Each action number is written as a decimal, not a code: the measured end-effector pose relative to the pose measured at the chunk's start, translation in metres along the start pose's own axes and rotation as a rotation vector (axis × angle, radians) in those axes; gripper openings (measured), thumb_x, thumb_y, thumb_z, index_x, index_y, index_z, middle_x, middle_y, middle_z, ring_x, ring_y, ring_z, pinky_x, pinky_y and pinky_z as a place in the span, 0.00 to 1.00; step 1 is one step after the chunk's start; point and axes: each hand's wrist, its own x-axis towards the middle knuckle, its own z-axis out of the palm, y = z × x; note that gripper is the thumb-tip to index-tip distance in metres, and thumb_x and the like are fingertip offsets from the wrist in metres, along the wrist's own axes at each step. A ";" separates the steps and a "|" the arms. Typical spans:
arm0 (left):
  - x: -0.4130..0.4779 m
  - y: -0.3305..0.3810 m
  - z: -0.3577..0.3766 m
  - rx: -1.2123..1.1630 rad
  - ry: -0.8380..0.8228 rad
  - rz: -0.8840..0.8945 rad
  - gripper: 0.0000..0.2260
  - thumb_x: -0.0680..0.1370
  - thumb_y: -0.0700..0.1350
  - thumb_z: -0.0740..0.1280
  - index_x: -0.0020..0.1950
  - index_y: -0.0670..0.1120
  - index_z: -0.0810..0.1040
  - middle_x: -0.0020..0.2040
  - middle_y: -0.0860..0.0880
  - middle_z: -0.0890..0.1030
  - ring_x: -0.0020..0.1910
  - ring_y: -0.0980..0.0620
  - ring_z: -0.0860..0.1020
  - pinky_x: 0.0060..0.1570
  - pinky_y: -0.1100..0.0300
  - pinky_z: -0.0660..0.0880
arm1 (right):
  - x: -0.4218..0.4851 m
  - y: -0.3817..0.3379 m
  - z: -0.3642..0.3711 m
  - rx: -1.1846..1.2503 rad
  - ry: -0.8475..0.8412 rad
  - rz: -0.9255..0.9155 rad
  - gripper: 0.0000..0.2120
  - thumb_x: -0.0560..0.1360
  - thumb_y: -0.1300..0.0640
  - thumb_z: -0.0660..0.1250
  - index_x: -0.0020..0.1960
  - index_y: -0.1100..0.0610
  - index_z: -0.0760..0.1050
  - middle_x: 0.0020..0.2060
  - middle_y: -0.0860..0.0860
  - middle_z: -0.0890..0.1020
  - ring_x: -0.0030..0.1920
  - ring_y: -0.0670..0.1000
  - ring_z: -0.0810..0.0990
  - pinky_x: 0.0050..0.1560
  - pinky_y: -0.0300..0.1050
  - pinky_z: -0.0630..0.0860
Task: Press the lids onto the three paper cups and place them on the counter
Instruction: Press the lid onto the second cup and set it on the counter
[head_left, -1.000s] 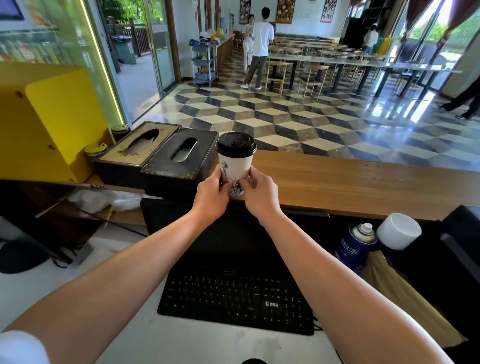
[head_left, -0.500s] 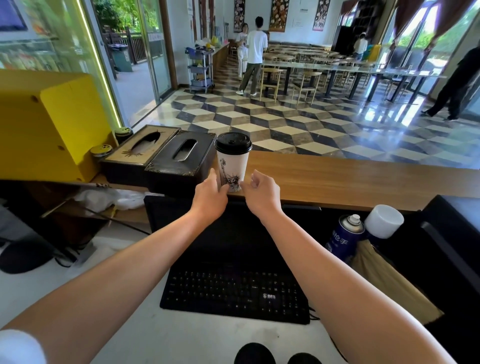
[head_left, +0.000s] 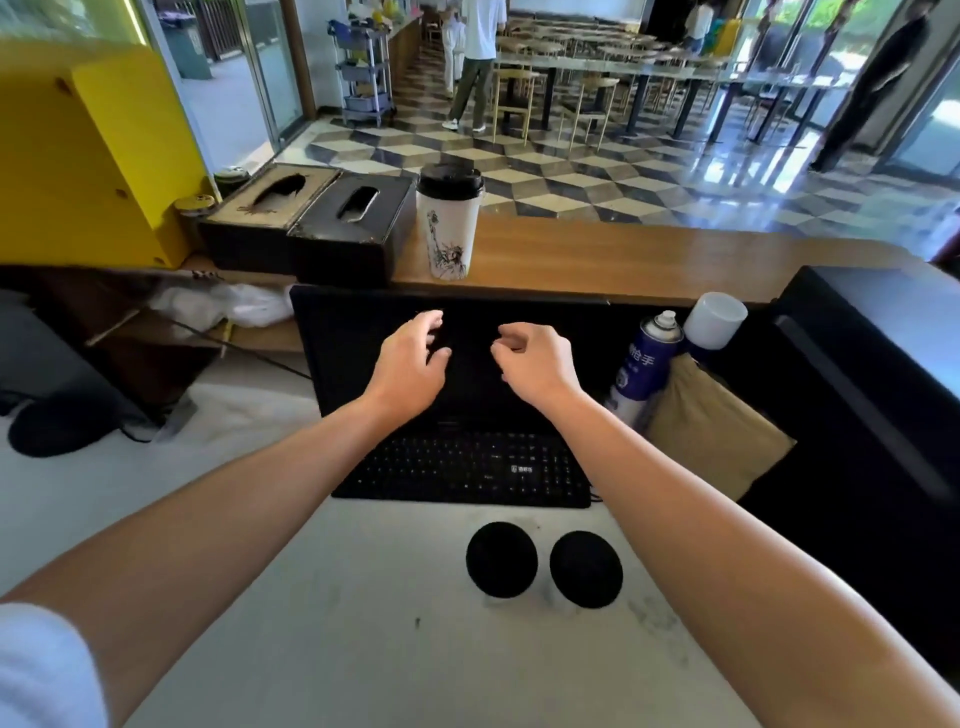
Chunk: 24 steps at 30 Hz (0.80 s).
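One tall paper cup stands upright on the brown wooden worktop, with its long side pointing straight up. It is white and smooth, wider at the top than at the bottom, and has a thin dark drawing on its side. A round black lid sits on top of it.

The cup is just beside a black tissue box. A second tissue box, with a pale top, sits right against the first one. Each box has a long slot in its top.

Both hands are lower down, in front of a flat black screen, and well apart from the cup. The left hand has its fingers spread and bent a little, and it holds nothing. The right hand is loosely curled and is empty too.

Closer in, on the white worktop (it looks a bit speckled), two round black lids lie side by side, one and the other. They are seen from above, so I cannot tell what is under them. One black keyboard lies flat between them and the screen. One blue spray can stands off to the right.
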 end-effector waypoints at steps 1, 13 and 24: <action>-0.011 -0.004 0.004 0.010 -0.004 0.018 0.22 0.80 0.40 0.65 0.74 0.43 0.68 0.70 0.44 0.74 0.67 0.48 0.75 0.67 0.50 0.74 | -0.010 0.008 0.003 -0.041 -0.012 -0.007 0.19 0.79 0.57 0.67 0.68 0.60 0.77 0.59 0.55 0.84 0.60 0.52 0.82 0.63 0.38 0.74; -0.141 -0.064 0.080 0.066 -0.345 -0.168 0.25 0.77 0.31 0.67 0.73 0.43 0.69 0.67 0.44 0.74 0.59 0.49 0.77 0.61 0.57 0.76 | -0.126 0.115 0.050 -0.466 -0.378 0.071 0.25 0.78 0.51 0.70 0.71 0.59 0.73 0.67 0.58 0.76 0.69 0.61 0.70 0.70 0.52 0.69; -0.194 -0.086 0.110 -0.077 -0.492 -0.394 0.28 0.72 0.33 0.73 0.71 0.45 0.71 0.66 0.47 0.77 0.60 0.46 0.78 0.52 0.59 0.75 | -0.154 0.133 0.059 -0.493 -0.382 0.053 0.32 0.78 0.47 0.69 0.78 0.59 0.64 0.72 0.54 0.71 0.69 0.59 0.65 0.71 0.49 0.63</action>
